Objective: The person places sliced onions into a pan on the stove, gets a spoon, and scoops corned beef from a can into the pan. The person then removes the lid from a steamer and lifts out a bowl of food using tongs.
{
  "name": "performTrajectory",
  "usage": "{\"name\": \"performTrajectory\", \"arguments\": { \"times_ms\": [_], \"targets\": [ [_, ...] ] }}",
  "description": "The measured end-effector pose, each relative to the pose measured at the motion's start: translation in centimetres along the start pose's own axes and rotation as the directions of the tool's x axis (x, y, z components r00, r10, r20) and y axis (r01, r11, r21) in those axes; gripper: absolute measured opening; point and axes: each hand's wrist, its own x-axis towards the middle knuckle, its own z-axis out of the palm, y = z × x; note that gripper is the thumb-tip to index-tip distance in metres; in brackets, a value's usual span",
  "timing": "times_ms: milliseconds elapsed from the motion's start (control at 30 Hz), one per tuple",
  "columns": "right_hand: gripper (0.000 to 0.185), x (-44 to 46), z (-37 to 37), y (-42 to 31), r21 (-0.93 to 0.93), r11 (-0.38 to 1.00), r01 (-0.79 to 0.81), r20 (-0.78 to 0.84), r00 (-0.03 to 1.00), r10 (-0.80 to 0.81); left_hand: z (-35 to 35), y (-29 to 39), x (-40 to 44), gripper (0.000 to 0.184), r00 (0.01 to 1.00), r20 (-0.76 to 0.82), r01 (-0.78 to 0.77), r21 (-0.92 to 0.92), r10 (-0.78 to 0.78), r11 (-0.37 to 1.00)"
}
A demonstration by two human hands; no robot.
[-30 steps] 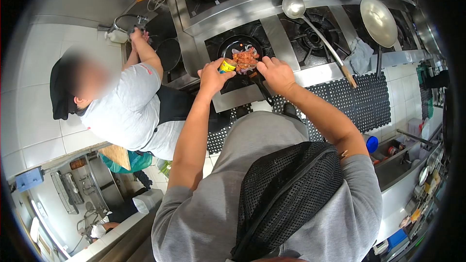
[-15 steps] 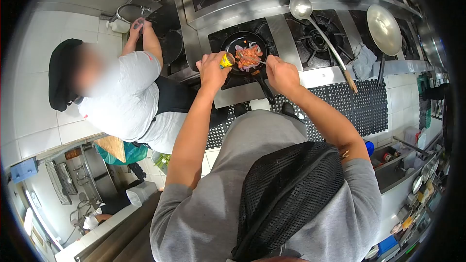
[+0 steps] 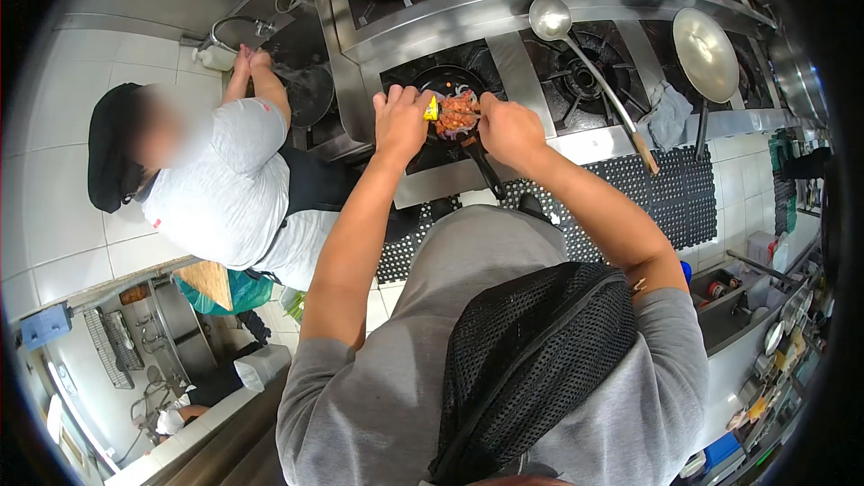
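Observation:
Over the left side of a black frying pan [image 3: 440, 78], my left hand [image 3: 401, 126] is closed around a small yellow can [image 3: 431, 109], tipped toward the pan. Reddish chunky food [image 3: 456, 112] and purple onion slices lie in the pan. My right hand [image 3: 510, 130] pinches a thin metal utensil [image 3: 468, 112] whose end reaches into the food beside the can. The pan's dark handle [image 3: 487, 171] points toward my body, below my right hand. My left palm hides most of the can.
A co-worker [image 3: 225, 153] stands at the left, hands near a tap [image 3: 264, 28]. A long ladle [image 3: 601, 76] crosses the burner to the right, near a grey cloth [image 3: 669, 114] and a large metal pan [image 3: 705, 54]. A black mat [image 3: 657, 193] covers the floor.
My left hand has turned the can further over toward the pan, and less of the can shows. My right hand has shifted slightly left with the utensil. The co-worker's hands have moved slightly.

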Motion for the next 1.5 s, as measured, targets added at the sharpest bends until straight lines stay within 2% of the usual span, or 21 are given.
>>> {"name": "performTrajectory", "arguments": {
  "times_ms": [133, 200, 267, 333, 367, 433, 533, 567, 700, 833, 967, 1000, 1033, 1100, 1133, 1200, 1267, 1367, 1400, 1467, 1500],
  "targets": [
    [0.011, 0.5, -1.2, 0.7, 0.022, 1.0, -0.016, -0.073, 0.997, 0.018, 1.3, -0.7, 0.3, 0.055, 0.99, -0.142, 0.006, 0.069, 0.004, 0.998],
    [0.015, 0.3, -1.7, 0.8, 0.058, 0.997, -0.058, -0.058, 0.996, 0.061, 0.7, -0.8, -0.1, 0.054, 0.972, -0.213, 0.097, -0.006, -0.097, 0.995],
    [0.012, 0.0, 0.7, 2.6, 0.027, 0.999, -0.046, -0.052, 0.998, 0.047, 0.5, -0.8, -0.3, 0.055, 0.966, -0.207, 0.142, -0.074, -0.155, 0.987],
    [0.01, -0.5, 2.4, 4.1, -0.003, 0.999, -0.032, -0.05, 0.998, 0.032, 0.5, -1.0, -0.6, 0.057, 0.946, -0.127, 0.25, -0.295, -0.297, 0.922],
    [0.01, -0.9, 2.4, 4.1, 0.021, 1.0, -0.022, -0.077, 0.997, 0.023, 0.8, -1.3, -0.7, 0.057, 0.946, -0.13, 0.249, -0.292, -0.296, 0.923],
    [0.01, -1.2, 2.5, 4.2, 0.045, 0.999, -0.005, -0.094, 0.996, 0.01, 1.7, -1.6, -1.2, 0.058, 0.906, -0.122, 0.311, -0.456, -0.405, 0.834],
    [0.012, -1.2, 0.2, 2.7, 0.053, 0.999, 0.007, -0.119, 0.993, -0.001, 1.2, -1.5, -1.5, 0.057, 0.911, -0.103, 0.326, -0.413, -0.4, 0.85],
    [0.012, -1.0, -0.1, 2.4, 0.029, 0.995, 0.097, -0.137, 0.986, -0.092, 1.1, -1.4, -1.6, 0.057, 0.908, -0.102, 0.332, -0.413, -0.406, 0.848],
    [0.009, -0.1, -1.0, 0.9, -0.1, 0.948, 0.304, -0.153, 0.936, -0.316, 0.4, -0.8, -1.3, 0.056, 0.954, -0.171, 0.188, -0.301, -0.247, 0.935],
    [0.011, 1.0, -0.7, 0.9, -0.244, 0.901, 0.36, -0.101, 0.914, -0.392, -0.8, -0.6, -0.7, 0.057, 0.983, -0.162, 0.066, -0.141, -0.089, 0.988],
    [0.017, 1.4, -0.7, -0.2, -0.213, 0.946, 0.246, 0.03, 0.969, -0.245, -0.2, -1.2, 0.0, 0.053, 0.99, -0.137, 0.004, -0.044, -0.01, 0.999],
    [0.019, 1.6, -0.9, -0.5, -0.184, 0.966, 0.181, 0.074, 0.983, -0.17, 0.1, -1.3, 0.1, 0.049, 0.99, -0.136, -0.043, -0.015, 0.04, 0.999],
    [0.019, 1.8, -1.3, -0.9, -0.185, 0.965, 0.183, 0.075, 0.982, -0.172, 0.4, -1.4, 0.1, 0.046, 0.987, -0.132, -0.09, 0.015, 0.091, 0.996],
    [0.019, 2.4, -2.0, -1.3, -0.076, 0.995, 0.067, 0.118, 0.991, -0.058, 0.2, -1.1, 0.2, 0.044, 0.985, -0.114, -0.126, 0.05, 0.131, 0.991],
    [0.019, 2.7, -1.8, -0.8, -0.078, 0.995, 0.067, 0.118, 0.991, -0.057, 0.0, -0.9, 0.2, 0.043, 0.981, -0.094, -0.163, 0.084, 0.171, 0.983],
    [0.018, 3.9, -0.9, 1.6, 0.153, 0.986, -0.062, 0.2, 0.979, 0.03, 0.3, -1.0, -0.1, 0.043, 0.981, -0.103, -0.159, 0.076, 0.166, 0.984],
    [0.018, 4.4, -1.1, 3.3, 0.219, 0.973, -0.068, 0.224, 0.975, 0.017, 0.4, -1.4, -0.2, 0.044, 0.98, -0.118, -0.154, 0.074, 0.162, 0.985],
    [0.016, 3.1, -2.6, 3.8, 0.286, 0.953, -0.097, 0.159, 0.986, 0.052, -0.1, -1.5, -0.7, 0.05, 0.97, -0.23, 0.08, -0.027, -0.084, 0.996],
    [0.016, 2.6, -2.4, 3.8, 0.284, 0.954, -0.091, 0.155, 0.987, 0.048, -0.2, -1.5, -1.0, 0.05, 0.968, -0.236, 0.081, -0.026, -0.085, 0.996],
    [0.016, 1.5, -1.9, 3.8, 0.362, 0.927, -0.103, 0.047, 0.995, 0.092, -0.3, -1.5, -1.3, 0.056, 0.91, -0.235, 0.244, -0.363, -0.342, 0.899],
    [0.016, 1.0, -0.1, 4.7, 0.234, 0.969, -0.075, 0.026, 0.997, 0.071, 0.3, -1.8, -1.7, 0.06, 0.879, -0.226, 0.296, -0.429, -0.419, 0.853]
  ]
}}
